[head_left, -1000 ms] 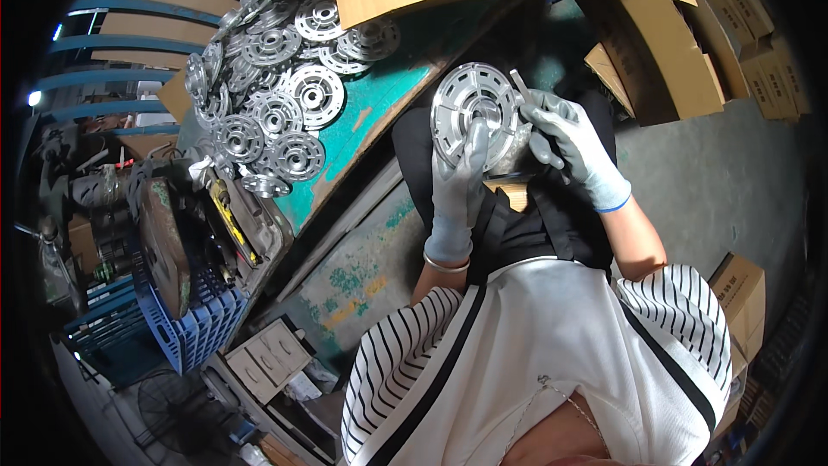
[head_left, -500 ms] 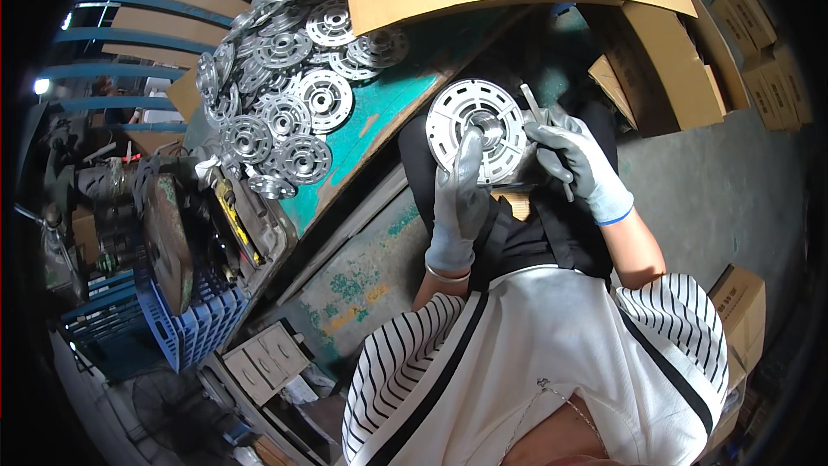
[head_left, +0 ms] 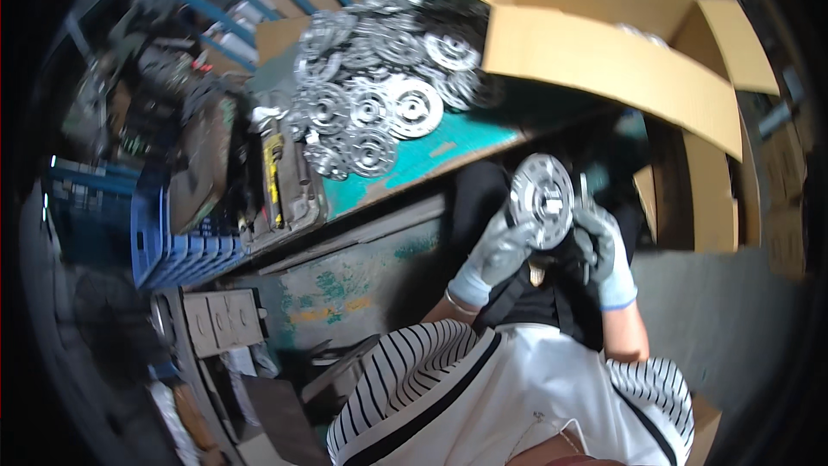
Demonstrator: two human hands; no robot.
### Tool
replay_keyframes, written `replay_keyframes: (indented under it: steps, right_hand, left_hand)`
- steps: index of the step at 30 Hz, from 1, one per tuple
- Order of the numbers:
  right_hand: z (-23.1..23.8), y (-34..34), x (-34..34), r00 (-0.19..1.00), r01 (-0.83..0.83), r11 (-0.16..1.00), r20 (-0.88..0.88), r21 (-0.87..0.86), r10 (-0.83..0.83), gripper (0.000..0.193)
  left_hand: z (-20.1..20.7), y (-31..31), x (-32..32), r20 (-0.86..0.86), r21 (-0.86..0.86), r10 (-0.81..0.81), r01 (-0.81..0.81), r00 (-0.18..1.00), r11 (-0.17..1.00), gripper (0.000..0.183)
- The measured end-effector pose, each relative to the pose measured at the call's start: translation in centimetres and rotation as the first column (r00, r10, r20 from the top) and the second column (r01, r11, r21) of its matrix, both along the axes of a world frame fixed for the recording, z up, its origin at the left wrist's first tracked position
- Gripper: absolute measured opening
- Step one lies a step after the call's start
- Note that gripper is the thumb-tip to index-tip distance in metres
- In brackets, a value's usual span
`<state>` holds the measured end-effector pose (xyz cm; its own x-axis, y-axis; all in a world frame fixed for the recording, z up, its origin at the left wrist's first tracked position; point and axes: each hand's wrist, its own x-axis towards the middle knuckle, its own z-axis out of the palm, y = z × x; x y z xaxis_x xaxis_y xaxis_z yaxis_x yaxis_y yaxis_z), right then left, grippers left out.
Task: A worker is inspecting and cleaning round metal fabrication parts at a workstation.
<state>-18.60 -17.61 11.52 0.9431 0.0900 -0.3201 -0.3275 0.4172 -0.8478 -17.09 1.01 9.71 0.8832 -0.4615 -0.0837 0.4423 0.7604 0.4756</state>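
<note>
One round perforated metal disc [head_left: 542, 199] held up, between two gloved hands: left hand [head_left: 500, 250], right hand [head_left: 601, 246]. Pile of like metal discs [head_left: 379, 95] on the teal bench [head_left: 448, 155], well over a dozen, exact count not readable where they overlap. One open cardboard box [head_left: 604, 60], one blue plastic crate [head_left: 177, 242], one small dark tool [head_left: 585, 207] beside the right hand.

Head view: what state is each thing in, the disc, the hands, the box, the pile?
Metal disc: held up between both hands.
Left hand: gloved, gripping the disc.
Right hand: gloved, at the disc's edge.
Cardboard box: flaps open.
Pile of discs: loose on the green table.
</note>
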Motion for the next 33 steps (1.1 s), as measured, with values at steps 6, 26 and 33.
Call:
replay_keyframes:
  steps: [6, 26, 33]
  right_hand:
    - [-0.3, 2.6, -0.8, 0.993, -0.11, 0.986, -0.05, -0.125, 0.105, 0.033]
    - [4.8, 1.9, -1.0, 0.993, -0.101, 0.959, -0.088, -0.265, 0.081, 0.036]
    - [10.9, -0.6, 7.0, 0.867, 0.112, 0.725, 0.424, -0.679, 0.263, 0.032]
  left_hand:
    - [1.0, 3.1, 1.1, 0.29, 0.068, 0.364, -0.398, 0.885, 0.915, 0.072]
    - [1.5, 36.6, 29.1, 0.614, 0.765, 0.354, -0.421, 0.706, -0.488, 0.091]
    - [-0.3, 40.7, 27.2, 0.913, 0.362, 0.009, -0.801, 0.407, -0.476, 0.066]
